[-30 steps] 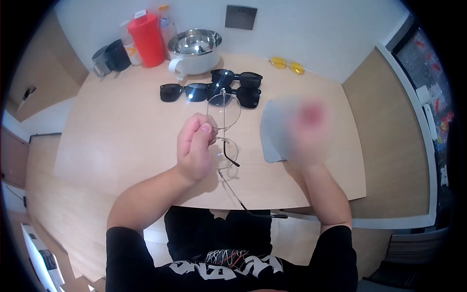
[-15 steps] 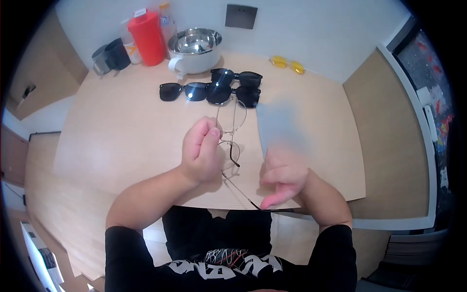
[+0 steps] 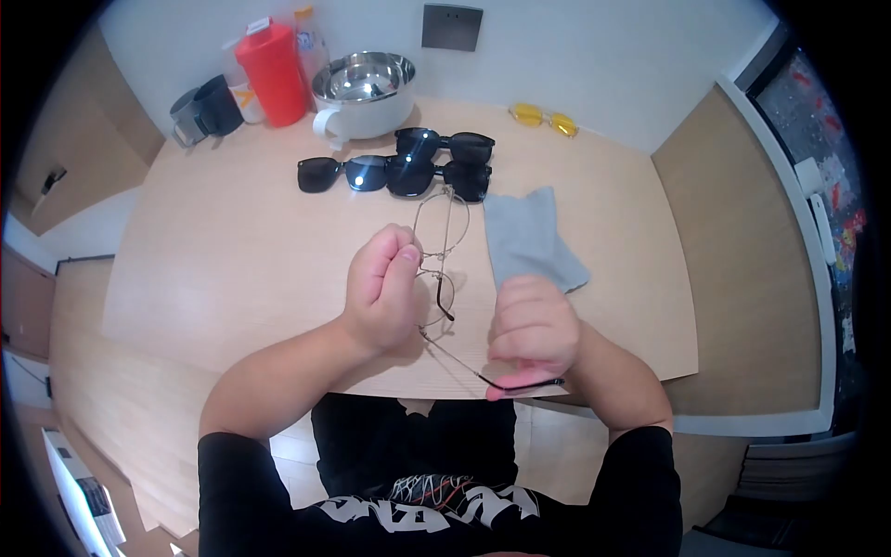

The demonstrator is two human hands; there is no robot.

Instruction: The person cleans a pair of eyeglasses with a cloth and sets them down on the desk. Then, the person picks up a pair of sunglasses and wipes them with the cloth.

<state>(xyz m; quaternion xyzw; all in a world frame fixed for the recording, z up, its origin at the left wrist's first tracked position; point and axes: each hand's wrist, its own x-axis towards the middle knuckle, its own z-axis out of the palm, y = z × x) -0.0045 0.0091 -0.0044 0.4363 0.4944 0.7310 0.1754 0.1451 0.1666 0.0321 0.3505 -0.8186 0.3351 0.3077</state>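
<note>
My left hand (image 3: 382, 288) is closed on the wire-rimmed eyeglasses (image 3: 445, 252), gripping the frame near its bridge so that the lenses stand one above the other. One thin temple runs down the middle; the other reaches right, its dark tip passing by my right thumb. A grey cleaning cloth (image 3: 531, 234) hangs out from my right hand (image 3: 534, 327), whose curled fingers are closed on its near end. Whether that thumb touches the temple tip I cannot tell.
Several dark sunglasses (image 3: 469, 179) lie just beyond the eyeglasses. Yellow-lensed glasses (image 3: 543, 119) rest near the wall. At the back left stand a white-and-steel bowl (image 3: 376, 110), a red jug (image 3: 273, 74) and dark mugs (image 3: 219, 107). The table's front edge lies under my forearms.
The cloth was a blur and now shows sharply, spread on the far side of my right hand. That hand has shifted slightly up and left. My left hand keeps its hold on the eyeglasses.
</note>
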